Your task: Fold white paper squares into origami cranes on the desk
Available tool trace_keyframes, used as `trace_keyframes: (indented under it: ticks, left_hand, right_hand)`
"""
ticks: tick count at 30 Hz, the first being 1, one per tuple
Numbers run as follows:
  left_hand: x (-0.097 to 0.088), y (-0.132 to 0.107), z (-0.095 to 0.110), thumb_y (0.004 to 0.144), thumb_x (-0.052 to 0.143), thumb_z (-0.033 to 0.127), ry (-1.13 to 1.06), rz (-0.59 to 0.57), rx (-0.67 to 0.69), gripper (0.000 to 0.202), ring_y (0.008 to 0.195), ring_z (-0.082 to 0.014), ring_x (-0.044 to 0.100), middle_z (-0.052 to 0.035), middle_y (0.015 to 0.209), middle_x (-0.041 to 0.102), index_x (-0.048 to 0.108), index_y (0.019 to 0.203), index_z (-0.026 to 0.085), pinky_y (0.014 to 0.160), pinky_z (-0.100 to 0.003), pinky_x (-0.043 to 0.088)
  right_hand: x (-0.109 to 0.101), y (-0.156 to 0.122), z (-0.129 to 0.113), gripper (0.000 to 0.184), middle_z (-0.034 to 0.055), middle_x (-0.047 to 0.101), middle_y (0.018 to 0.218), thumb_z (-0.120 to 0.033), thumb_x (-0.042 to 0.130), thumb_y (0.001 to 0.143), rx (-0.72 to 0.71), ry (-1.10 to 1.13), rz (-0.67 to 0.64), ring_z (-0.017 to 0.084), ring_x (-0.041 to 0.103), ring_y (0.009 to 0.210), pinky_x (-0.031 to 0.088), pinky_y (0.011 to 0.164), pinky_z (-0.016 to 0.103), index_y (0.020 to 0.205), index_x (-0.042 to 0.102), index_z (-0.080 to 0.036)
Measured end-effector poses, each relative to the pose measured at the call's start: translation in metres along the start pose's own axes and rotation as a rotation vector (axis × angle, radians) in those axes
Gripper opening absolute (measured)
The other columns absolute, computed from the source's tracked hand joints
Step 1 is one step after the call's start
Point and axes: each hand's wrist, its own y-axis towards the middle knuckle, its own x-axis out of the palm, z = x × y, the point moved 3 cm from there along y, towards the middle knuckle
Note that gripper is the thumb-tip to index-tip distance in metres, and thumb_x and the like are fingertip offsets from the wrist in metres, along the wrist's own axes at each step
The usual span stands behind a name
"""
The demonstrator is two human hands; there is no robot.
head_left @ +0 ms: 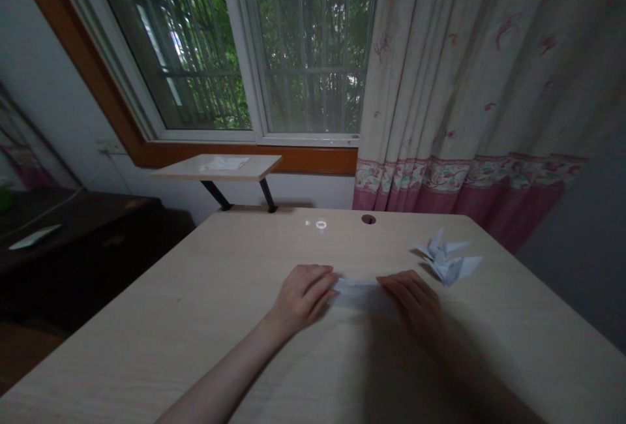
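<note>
Between my two hands a folded sheet of white paper (360, 293) lies near the middle of the desk. My left hand (307, 293) pinches its left end, thumb and fingers closed on the edge. At the opposite end, my right hand (411, 293) has its fingers closed on the paper's upper right corner. A narrow fold runs along the far edge of the sheet. Beyond my right hand stand two white paper cranes (450, 269), close together, wings spread.
A light wooden desk (235, 293) spreads under my hands, with a round cable hole (368, 219) at its back. A raised shelf (264, 166) at the back left carries white paper (225, 163). Behind are a barred window and a patterned curtain (440, 85); a dark cabinet (98, 241) stands left.
</note>
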Motion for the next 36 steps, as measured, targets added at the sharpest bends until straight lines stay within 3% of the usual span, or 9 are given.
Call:
trace_keyframes:
  ticks: [6, 11, 26, 29, 33, 36]
  left_hand:
    - [0.003, 0.001, 0.000, 0.100, 0.051, 0.033, -0.034, -0.056, -0.075, 0.024, 0.103, -0.0247, 0.064, -0.0140, 0.115, 0.067, 0.053, 0.119, 0.018, 0.084, -0.039, 0.055]
    - [0.003, 0.000, -0.001, 0.100, 0.049, 0.034, -0.026, -0.072, -0.101, 0.020, 0.105, -0.0255, 0.063, -0.0151, 0.117, 0.065, 0.055, 0.109, 0.017, 0.085, -0.040, 0.055]
    - [0.008, -0.004, -0.004, 0.089, 0.052, 0.009, -0.048, -0.035, -0.037, 0.021, 0.108, -0.0232, 0.059, -0.0093, 0.125, 0.058, 0.065, 0.100, 0.021, 0.085, -0.039, 0.053]
    - [0.006, -0.001, -0.001, 0.095, 0.050, 0.019, -0.040, -0.056, -0.045, 0.017, 0.108, -0.0246, 0.059, -0.0114, 0.126, 0.058, 0.066, 0.097, 0.020, 0.083, -0.040, 0.053]
    - [0.003, 0.004, 0.003, 0.101, 0.041, 0.042, -0.017, -0.122, -0.065, 0.035, 0.108, -0.0272, 0.058, -0.0152, 0.127, 0.056, 0.067, 0.100, 0.018, 0.082, -0.042, 0.052]
    - [0.002, 0.006, 0.005, 0.102, 0.038, 0.047, 0.009, -0.157, -0.074, 0.041, 0.106, -0.0272, 0.057, -0.0166, 0.130, 0.054, 0.067, 0.105, 0.018, 0.081, -0.040, 0.051]
  right_hand:
    - [0.007, 0.000, 0.001, 0.039, 0.0063, 0.070, 0.114, -0.018, 0.047, 0.099, 0.052, 0.002, 0.013, 0.023, 0.066, 0.105, 0.055, 0.093, 0.042, 0.137, 0.052, -0.028]
    - [0.002, 0.005, -0.003, 0.034, 0.0079, 0.066, 0.123, -0.016, 0.046, 0.098, 0.056, 0.048, 0.021, 0.024, 0.063, 0.113, 0.055, 0.095, 0.042, 0.129, 0.055, -0.028]
    - [-0.015, 0.021, -0.016, 0.019, 0.0100, 0.061, 0.124, -0.017, 0.045, 0.098, 0.041, 0.122, -0.021, 0.022, 0.059, 0.118, 0.052, 0.100, 0.040, 0.111, 0.057, -0.025]
    - [-0.013, 0.019, -0.014, 0.018, 0.0102, 0.060, 0.121, -0.016, 0.046, 0.098, 0.010, 0.122, 0.020, 0.023, 0.059, 0.116, 0.053, 0.099, 0.040, 0.109, 0.058, -0.025]
    - [-0.005, 0.015, -0.011, 0.018, 0.0113, 0.059, 0.124, -0.018, 0.051, 0.096, -0.015, 0.128, 0.030, 0.024, 0.059, 0.115, 0.056, 0.094, 0.042, 0.111, 0.058, -0.025]
    - [-0.003, 0.015, -0.011, 0.020, 0.0111, 0.059, 0.123, -0.017, 0.054, 0.095, -0.048, 0.105, 0.054, 0.025, 0.059, 0.113, 0.057, 0.093, 0.043, 0.114, 0.058, -0.026]
